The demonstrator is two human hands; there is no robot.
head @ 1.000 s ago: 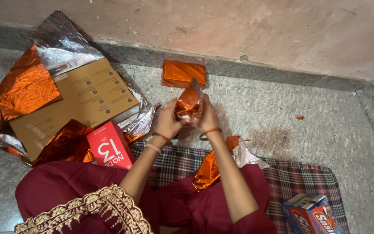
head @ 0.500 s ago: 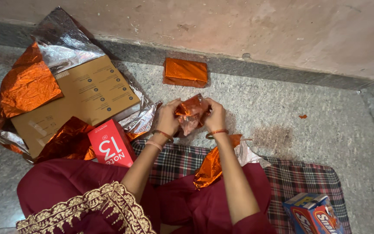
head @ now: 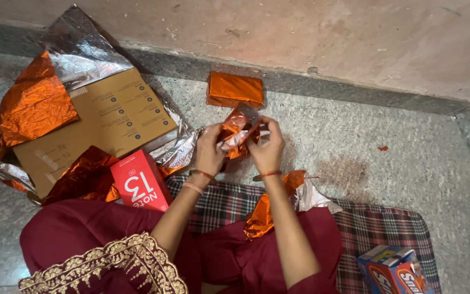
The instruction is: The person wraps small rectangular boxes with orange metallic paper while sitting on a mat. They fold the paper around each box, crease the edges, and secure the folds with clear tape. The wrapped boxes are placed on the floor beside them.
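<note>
My left hand point(head: 209, 149) and right hand point(head: 267, 147) grip a small foil-wrapped packet point(head: 236, 132) above the floor point(head: 354, 147), near a wrapped box point(head: 235, 90).

Dim warm light; foil glare

A speckled grey stone floor point(head: 387, 179) meets a pinkish, scuffed plaster wall point(head: 354, 38) along a dark grey skirting strip point(head: 354, 95). A checked mat point(head: 376, 228) lies on the floor. Light is soft.
</note>
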